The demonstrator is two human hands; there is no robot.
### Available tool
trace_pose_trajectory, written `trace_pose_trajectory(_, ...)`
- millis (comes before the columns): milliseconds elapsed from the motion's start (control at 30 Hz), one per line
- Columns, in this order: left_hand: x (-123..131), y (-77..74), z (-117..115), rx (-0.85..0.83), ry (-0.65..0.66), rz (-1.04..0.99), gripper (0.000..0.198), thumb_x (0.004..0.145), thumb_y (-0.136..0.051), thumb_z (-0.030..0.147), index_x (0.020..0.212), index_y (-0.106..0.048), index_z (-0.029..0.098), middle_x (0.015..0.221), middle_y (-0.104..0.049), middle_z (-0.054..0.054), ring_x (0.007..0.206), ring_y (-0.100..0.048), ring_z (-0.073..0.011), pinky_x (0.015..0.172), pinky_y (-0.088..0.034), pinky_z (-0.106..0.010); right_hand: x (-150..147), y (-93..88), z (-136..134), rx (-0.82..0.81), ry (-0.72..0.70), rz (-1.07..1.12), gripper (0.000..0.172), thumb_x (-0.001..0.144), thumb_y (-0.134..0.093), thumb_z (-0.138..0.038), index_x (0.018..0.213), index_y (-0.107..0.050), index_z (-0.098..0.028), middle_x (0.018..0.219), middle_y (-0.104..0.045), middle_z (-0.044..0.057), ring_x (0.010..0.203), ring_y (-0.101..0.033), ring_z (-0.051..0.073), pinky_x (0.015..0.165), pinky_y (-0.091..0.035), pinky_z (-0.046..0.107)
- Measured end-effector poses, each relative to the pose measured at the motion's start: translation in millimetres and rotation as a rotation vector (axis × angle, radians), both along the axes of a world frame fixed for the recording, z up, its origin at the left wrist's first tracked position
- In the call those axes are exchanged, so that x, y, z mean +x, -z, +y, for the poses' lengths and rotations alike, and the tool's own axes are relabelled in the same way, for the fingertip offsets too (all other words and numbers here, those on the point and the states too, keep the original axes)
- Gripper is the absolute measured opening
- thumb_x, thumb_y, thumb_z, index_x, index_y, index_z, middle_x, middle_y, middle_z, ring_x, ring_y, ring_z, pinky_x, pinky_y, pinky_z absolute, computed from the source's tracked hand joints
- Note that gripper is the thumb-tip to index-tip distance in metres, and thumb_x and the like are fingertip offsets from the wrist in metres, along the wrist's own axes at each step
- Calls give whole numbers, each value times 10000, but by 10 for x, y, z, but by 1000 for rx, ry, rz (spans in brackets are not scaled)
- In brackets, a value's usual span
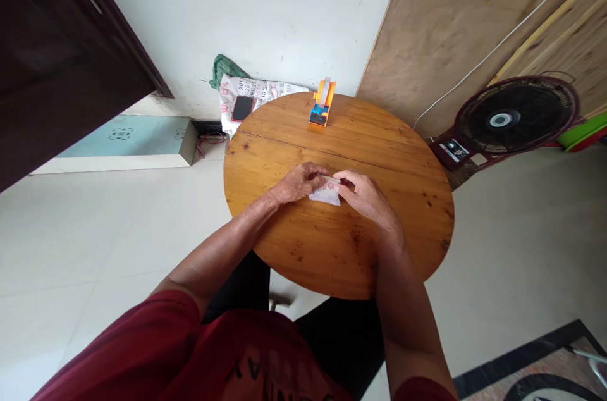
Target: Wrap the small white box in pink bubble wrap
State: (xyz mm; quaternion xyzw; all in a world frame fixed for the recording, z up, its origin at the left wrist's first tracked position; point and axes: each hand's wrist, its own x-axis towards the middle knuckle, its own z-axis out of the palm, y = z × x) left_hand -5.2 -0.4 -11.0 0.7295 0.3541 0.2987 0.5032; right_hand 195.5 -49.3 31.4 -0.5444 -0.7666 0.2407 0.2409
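On the round wooden table [289, 236] lies a small whitish packet [325, 193] with red print on its upper part. My left hand [303, 182] pinches its upper left side, thumb in front and fingers curled behind. At the upper right side, my right hand [363, 192] grips the same packet between thumb and fingers. The fingertips hide part of its top edge, and I cannot make out its contents. Farther back stands an orange and blue tape dispenser [322, 104], apart from both hands.
Behind the table's left edge, a phone [242, 108] rests on a printed white sack [279, 90] beside a green bag [226, 69]. A dark-rimmed fan [516, 115] stands to the right. A pale blue box [123, 141] sits on the floor at left.
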Motion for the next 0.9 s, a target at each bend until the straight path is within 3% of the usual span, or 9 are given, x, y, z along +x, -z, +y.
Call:
trace_pose_trajectory(133, -12, 35, 25, 101, 37, 19, 322, 914, -530, 341, 1098, -715, 152, 976, -655, -67, 806, -597, -143, 685, -468, -227, 9, -9, -4, -11, -20, -15, 237, 908, -565, -355, 1044, -698, -214, 971, -725, 47, 859, -644, 203, 735, -479, 301)
trace_pose_trajectory(300, -24, 8, 29, 143, 60, 64, 331, 938, -500, 356, 1096, -721, 166, 946, -625, -58, 805, -592, -141, 694, -466, -223, 1, -26, -11, -15, -17, -41, 246, 913, -565, -370, 1050, -688, -206, 972, -716, 52, 866, -632, 199, 752, -465, 294)
trace_pose_trajectory(533, -8, -45, 1, 84, 56, 41, 318, 923, -512, 358, 1041, -715, 143, 922, -626, -52, 761, -584, -132, 655, -460, -219, 4, -40, -22, 3, -38, -53, 241, 924, -549, -358, 1053, -686, -207, 975, -711, 50, 873, -629, 199, 785, -459, 298)
trace_pose_trajectory(900, 4, 19, 18, 36, 18, -11, 310, 871, -541, 333, 1027, -704, 121, 845, -645, -44, 696, -572, -126, 596, -448, -219, 37, -29, -4, 20, -10, -79, 311, 912, -587, -391, 1146, -670, -205, 1073, -705, 70, 974, -642, 219, 849, -474, 327)
